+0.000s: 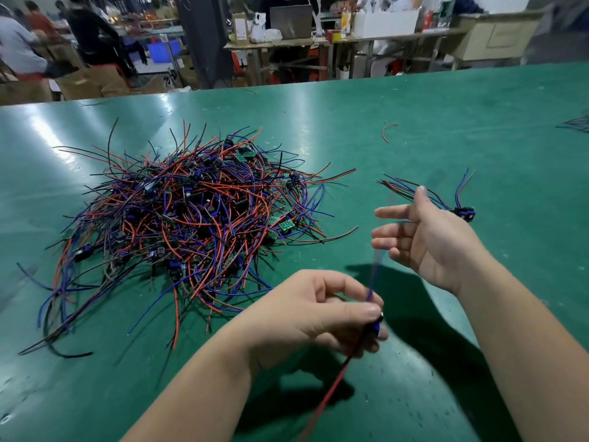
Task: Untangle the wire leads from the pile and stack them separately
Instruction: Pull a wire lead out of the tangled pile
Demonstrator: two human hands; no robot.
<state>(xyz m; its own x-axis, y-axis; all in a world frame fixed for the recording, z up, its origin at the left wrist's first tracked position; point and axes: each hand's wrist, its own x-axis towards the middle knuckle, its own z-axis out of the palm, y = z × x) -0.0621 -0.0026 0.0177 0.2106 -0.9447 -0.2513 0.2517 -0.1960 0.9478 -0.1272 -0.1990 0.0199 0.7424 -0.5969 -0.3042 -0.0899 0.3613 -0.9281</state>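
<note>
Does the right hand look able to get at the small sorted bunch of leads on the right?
Probably yes: the right hand is open, and the sorted bunch lies on the table just beyond its fingers, with nothing visibly between them.

- I can read no text, number or brand.
- The label on the brown carton (241, 28) is blurred; marks on the green boards (286, 225) are too small.

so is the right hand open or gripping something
Open. The right hand has its fingers spread and relaxed, palm showing, curled round nothing. Whether the blurred wire lead from the left hand brushes it, cannot tell.
</note>
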